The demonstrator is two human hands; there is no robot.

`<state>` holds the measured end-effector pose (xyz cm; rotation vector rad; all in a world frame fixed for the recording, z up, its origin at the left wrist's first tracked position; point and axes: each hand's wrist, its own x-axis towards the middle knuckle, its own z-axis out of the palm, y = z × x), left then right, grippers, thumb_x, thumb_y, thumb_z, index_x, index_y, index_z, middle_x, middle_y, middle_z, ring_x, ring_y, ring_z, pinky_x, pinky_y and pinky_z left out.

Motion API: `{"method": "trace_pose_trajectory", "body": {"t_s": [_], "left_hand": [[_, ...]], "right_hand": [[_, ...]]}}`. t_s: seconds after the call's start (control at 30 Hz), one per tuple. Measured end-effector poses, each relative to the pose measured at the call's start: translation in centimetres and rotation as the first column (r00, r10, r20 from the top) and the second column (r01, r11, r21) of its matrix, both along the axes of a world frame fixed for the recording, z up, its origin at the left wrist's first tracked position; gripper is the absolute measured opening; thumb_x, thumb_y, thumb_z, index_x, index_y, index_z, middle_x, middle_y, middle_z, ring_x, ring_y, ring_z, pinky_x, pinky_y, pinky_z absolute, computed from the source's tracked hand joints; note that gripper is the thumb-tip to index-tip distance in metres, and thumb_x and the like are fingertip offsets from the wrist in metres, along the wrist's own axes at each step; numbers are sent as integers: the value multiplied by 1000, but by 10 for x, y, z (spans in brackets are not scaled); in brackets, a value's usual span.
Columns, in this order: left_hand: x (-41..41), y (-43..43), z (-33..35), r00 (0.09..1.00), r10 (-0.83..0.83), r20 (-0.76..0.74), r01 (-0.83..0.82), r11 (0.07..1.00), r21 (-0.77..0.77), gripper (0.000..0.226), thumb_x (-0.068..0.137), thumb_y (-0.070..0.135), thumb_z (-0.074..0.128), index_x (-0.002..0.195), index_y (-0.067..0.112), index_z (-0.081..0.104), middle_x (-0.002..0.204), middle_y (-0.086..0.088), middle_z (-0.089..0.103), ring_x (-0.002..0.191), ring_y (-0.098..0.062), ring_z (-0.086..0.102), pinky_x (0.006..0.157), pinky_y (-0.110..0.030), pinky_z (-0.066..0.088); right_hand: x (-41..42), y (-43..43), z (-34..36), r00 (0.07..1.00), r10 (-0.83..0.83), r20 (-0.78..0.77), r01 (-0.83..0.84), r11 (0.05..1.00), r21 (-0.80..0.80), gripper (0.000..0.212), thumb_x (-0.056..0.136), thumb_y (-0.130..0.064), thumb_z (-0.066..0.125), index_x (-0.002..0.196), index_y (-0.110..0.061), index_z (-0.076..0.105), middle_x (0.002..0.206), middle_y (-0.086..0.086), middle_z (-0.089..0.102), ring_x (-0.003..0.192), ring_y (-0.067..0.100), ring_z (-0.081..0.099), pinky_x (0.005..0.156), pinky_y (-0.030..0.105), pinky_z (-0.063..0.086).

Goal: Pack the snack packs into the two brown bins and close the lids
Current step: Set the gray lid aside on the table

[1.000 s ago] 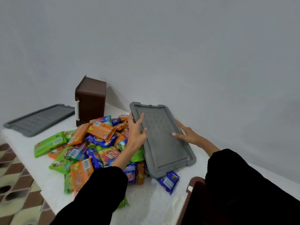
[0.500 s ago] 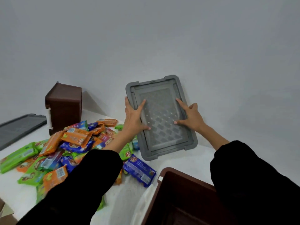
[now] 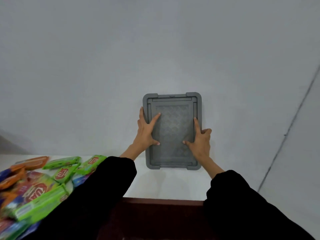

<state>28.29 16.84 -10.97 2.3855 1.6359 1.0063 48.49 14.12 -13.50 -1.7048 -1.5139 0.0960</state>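
Observation:
A grey lid [image 3: 173, 122] stands upright against the pale wall at the back of the white table [image 3: 164, 184]. My left hand [image 3: 146, 132] holds its left edge, with thumb and forefinger on the patterned face. My right hand [image 3: 200, 142] holds the right edge the same way. Whether the lid's lower edge rests on the table I cannot tell. A brown bin [image 3: 161, 204] sits open below me, between my black sleeves, its inside dark. Green, orange and blue snack packs [image 3: 52, 177] lie heaped at the left.
The wall rises directly behind the table. At the right, a corner line [image 3: 285, 135] runs down the wall. My sleeves hide much of the bin and the table's near part.
The lid went from lying flat beside the packs to upright against the wall, both hands on it. The view swung right; the other brown bin and second lid left the frame.

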Motion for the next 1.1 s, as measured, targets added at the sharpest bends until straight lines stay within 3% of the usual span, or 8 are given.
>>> {"method": "trace_pose_trajectory", "body": {"t_s": [0.33,0.7,0.87,0.97,1.1], "left_hand": [[12,16,-30,994,-48,-93,44,998,-44,127,55,16,89,148,33,6,151,-15,-28,142,-38,-2,115,-46,19],[10,10,-43,1000,-8,-2,8,996,-88,123,61,8,85,148,33,2,153,-13,-13,142,-35,10,113,-44,31],[7,9,-43,998,27,-55,-32,995,-91,121,63,15,85,148,33,1,154,-14,-13,141,-35,13,110,-44,33],[1,8,-38,995,41,-91,-46,997,-55,112,66,29,82,149,31,7,154,-16,-12,140,-37,15,107,-45,37],[-26,-2,-19,997,55,-58,-54,998,20,85,74,35,76,144,25,29,154,-14,1,136,-33,23,100,-43,44]], "right_hand": [[14,2,-24,999,-34,-11,33,993,-116,102,76,-27,75,149,-31,5,125,19,27,111,34,41,91,39,45],[15,5,-26,999,33,-10,-34,990,-136,100,80,-25,72,149,-29,0,128,19,27,112,33,43,95,36,43],[12,3,-22,997,7,71,6,984,-179,98,80,-31,71,149,-27,2,135,19,23,121,34,35,93,40,45],[10,1,-15,981,-83,173,96,993,-71,90,77,-36,71,148,-24,18,142,21,21,128,37,26,99,49,40],[-5,-2,1,975,-81,209,47,986,162,77,76,-29,73,142,-20,35,139,26,31,127,41,33,104,53,32]]}}
